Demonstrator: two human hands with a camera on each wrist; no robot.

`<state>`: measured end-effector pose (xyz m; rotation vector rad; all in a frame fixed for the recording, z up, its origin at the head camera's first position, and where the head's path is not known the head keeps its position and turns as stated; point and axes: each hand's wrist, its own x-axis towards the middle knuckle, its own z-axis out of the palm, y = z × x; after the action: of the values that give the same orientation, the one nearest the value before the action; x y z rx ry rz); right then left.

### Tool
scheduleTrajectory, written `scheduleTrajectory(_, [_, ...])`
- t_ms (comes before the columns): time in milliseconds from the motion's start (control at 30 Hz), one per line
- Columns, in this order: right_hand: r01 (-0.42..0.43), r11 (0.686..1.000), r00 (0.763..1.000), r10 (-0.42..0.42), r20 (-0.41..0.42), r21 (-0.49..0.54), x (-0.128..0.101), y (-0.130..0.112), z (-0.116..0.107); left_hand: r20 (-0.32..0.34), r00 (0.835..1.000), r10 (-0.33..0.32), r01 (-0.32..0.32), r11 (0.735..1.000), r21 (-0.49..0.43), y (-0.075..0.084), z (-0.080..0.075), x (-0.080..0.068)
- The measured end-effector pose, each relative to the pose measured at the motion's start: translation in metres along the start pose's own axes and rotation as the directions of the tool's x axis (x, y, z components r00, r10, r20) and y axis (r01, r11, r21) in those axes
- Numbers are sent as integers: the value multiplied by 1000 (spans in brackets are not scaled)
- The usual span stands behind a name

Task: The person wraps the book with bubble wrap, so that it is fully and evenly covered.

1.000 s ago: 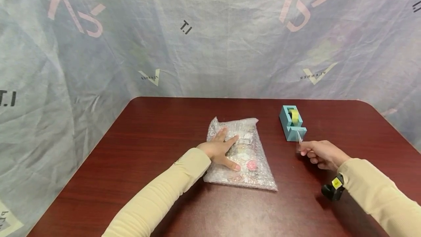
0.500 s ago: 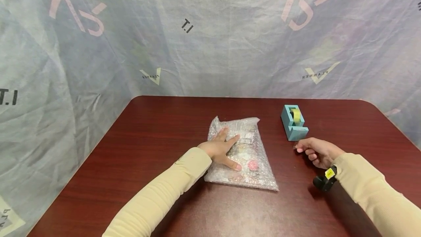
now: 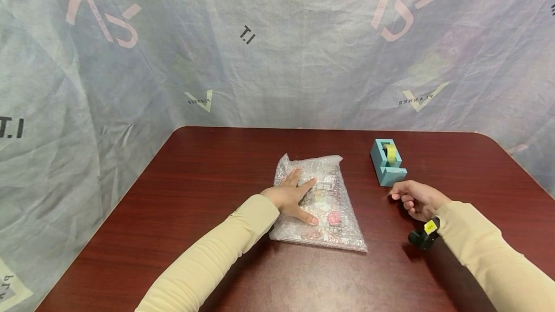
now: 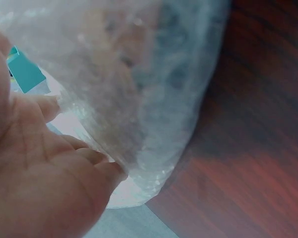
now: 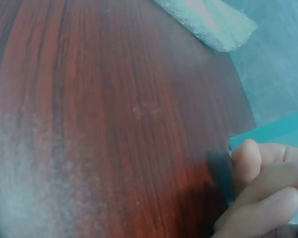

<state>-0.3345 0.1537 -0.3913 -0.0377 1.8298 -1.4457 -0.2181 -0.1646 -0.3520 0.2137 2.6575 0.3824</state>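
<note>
A flat package in bubble wrap point(image 3: 327, 191) lies on the table, with a pink spot showing through near its lower part. My left hand point(image 3: 288, 200) rests on its left side with fingers spread; the left wrist view has that hand point(image 4: 44, 168) against the crinkled bubble wrap point(image 4: 129, 84). Right of the package stands a light-blue tape dispenser point(image 3: 390, 176) holding a yellowish roll point(image 3: 390, 153). Just in front of it, my right hand point(image 3: 418, 200) pinches a short bit of clear tape point(image 3: 389, 193) between thumb and forefinger, other fingers curled. The right wrist view shows these fingers point(image 5: 248, 161) overlapping the dispenser point(image 5: 275, 131).
The dark red wooden table point(image 3: 208, 172) has rounded far corners. A grey printed cloth point(image 3: 277, 61) hangs behind it and along the left. Below my right wrist sticks out a black wrist camera point(image 3: 422, 237) with a yellow label.
My right hand has moved slightly left, close to the dispenser's front. The clear tape strip earlier stretched from the dispenser to the fingers; now only a short bit shows. My left hand has stayed put.
</note>
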Motion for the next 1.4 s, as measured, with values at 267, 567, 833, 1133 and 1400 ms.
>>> scheduleTrajectory(267, [-19,1000,1000,19,-14,14,1,-2,0,1,1000,3,-3,1000,-8,-1,0,0])
scheduleTrajectory(567, [-49,998,999,49,-6,32,2,-5,0,2,1000,3,-3,1000,-15,0,0,-1])
scheduleTrajectory(833, [-43,999,997,42,57,19,3,-7,-4,-3,1000,-4,4,1000,-8,0,0,0])
scheduleTrajectory(1133, [-48,998,997,49,52,-31,3,-9,-5,0,1000,-3,3,1000,-13,1,0,0])
scheduleTrajectory(1400, [-29,997,999,32,40,-69,3,-8,-4,-6,1000,-5,5,1000,-21,0,1,0])
